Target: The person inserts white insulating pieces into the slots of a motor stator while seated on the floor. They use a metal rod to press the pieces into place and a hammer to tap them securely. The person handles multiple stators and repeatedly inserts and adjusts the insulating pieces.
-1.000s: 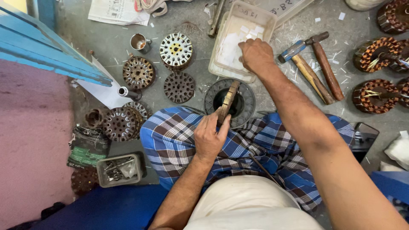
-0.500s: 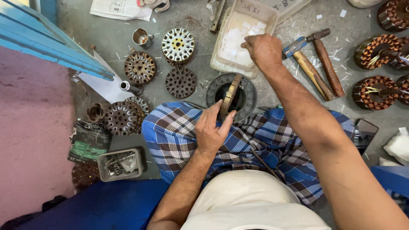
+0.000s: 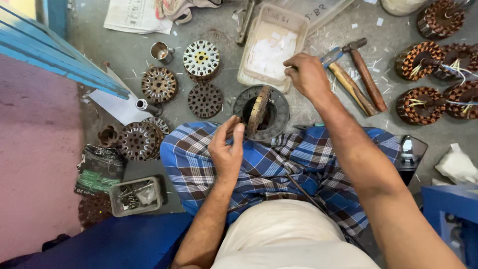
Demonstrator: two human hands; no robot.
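I sit on the floor with a blue checked cloth (image 3: pixel 298 159) over my lap. My left hand (image 3: pixel 226 149) grips the lower edge of a rusty slotted round core (image 3: pixel 259 110), which stands on edge inside a dark ring (image 3: pixel 281 107) on the floor. My right hand (image 3: pixel 308 74) hovers at the near right corner of a white plastic tray (image 3: pixel 249 55) holding white paper slips. Its fingertips are pinched together, and I cannot make out anything between them.
Two hammers (image 3: pixel 366 74) lie right of the tray. Copper-wound coils (image 3: pixel 418 104) sit at the far right. Several slotted cores (image 3: pixel 159 84), a metal cup (image 3: pixel 160 50) and a small box of bits (image 3: pixel 137 197) lie left. A blue plank (image 3: pixel 59 55) slants at upper left.
My right hand has drawn back from over the tray to its near right corner, fingers now pinched. The left hand stays on the upright core.
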